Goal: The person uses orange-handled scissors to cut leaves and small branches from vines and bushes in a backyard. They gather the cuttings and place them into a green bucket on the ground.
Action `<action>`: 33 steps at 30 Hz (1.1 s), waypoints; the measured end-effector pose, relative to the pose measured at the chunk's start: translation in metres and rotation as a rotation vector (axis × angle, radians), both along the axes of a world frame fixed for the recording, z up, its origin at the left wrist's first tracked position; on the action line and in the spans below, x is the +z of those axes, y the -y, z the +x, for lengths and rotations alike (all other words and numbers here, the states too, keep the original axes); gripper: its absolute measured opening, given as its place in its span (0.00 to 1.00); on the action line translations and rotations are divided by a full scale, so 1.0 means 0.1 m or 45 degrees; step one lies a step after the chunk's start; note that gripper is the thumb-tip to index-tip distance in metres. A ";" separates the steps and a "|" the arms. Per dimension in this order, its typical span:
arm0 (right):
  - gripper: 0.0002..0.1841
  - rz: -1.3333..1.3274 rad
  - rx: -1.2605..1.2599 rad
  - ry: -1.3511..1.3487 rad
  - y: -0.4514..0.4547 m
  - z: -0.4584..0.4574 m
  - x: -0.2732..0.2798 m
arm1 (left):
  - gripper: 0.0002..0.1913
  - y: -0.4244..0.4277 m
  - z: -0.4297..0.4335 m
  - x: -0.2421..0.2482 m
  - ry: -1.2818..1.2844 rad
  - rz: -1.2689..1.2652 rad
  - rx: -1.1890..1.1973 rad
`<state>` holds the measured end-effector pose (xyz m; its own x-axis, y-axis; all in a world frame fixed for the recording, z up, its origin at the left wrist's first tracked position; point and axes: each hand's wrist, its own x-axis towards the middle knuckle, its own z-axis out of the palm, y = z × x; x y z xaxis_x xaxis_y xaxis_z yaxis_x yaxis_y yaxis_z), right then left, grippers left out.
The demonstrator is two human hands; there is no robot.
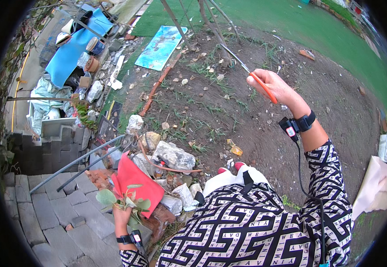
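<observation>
My right hand (271,84) is closed around the orange handles of a pair of scissors (262,87), held out over the soil. The metal blades point up and left, in front of the base of a thin trunk (225,55). At the lower left, my left hand (122,213) grips a bunch of cut leafy stems (131,202) with rounded green leaves. A red sheet (140,183) lies just beyond this hand, partly behind the leaves. Whether the hand also touches the sheet cannot be told.
Pale rocks (173,155) and a bent reddish hose (166,169) lie before my feet. Two metal pipes (80,163) rest across grey paving blocks (53,213). Upper left are a blue mat (70,50), buckets and rubble. Poles surround the trunk. Green turf (300,23) borders the soil.
</observation>
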<state>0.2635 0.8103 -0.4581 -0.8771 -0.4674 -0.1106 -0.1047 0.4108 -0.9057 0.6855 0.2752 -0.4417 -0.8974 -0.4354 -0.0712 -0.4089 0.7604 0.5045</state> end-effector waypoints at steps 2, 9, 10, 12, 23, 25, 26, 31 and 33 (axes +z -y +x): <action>0.19 -0.085 -0.023 0.011 -0.01 0.09 -0.01 | 0.13 0.11 -0.18 -0.02 0.237 0.084 0.045; 0.21 0.015 -0.159 -0.044 0.19 0.31 0.13 | 0.18 0.59 -0.62 -0.52 0.303 0.194 -0.054; 0.20 0.077 -0.151 -0.057 0.23 0.32 0.12 | 0.18 0.64 -0.64 -0.63 0.323 0.203 -0.074; 0.18 0.084 -0.120 -0.078 0.30 0.29 0.06 | 0.17 0.68 -0.69 -0.75 0.305 0.244 -0.127; 0.21 -0.345 -0.051 -0.264 0.90 -0.74 0.33 | 0.16 0.82 -1.83 -0.10 -0.055 -0.414 -0.285; 0.20 -0.538 0.045 -0.189 0.94 -1.18 0.44 | 0.17 0.60 -2.30 0.34 -0.189 -0.526 -0.333; 0.20 -0.605 0.088 -0.155 0.94 -1.40 0.53 | 0.19 0.44 -2.54 0.58 -0.292 -0.579 -0.380; 0.18 -0.455 0.209 -0.579 0.80 -2.12 1.28 | 0.29 -0.19 -3.42 1.69 -0.578 -0.833 -0.454; 0.17 -0.457 0.213 -0.722 0.71 -2.39 1.65 | 0.32 -0.32 -3.61 2.03 -0.565 -0.791 -0.476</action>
